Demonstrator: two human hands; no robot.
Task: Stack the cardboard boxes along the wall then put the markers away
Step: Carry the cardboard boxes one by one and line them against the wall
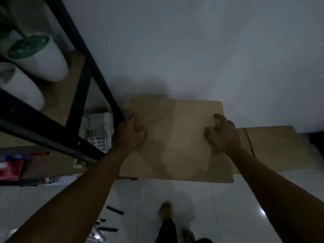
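A large brown cardboard box (177, 142) sits against the white wall, next to a black shelf frame. My left hand (130, 135) lies on its top near the left edge, fingers curled against the cardboard. My right hand (223, 133) lies on the top near the right edge, fingers curled too. A second, lower cardboard box (273, 148) lies to the right along the wall. Several dark markers (114, 210) lie scattered on the white floor at the lower left. The scene is dim.
A black metal shelf frame (98, 88) stands at the left, holding white pots (47, 60) with green tops. A white basket (98, 132) sits low beside the frame. My foot (165, 211) stands on the tiled floor below the box.
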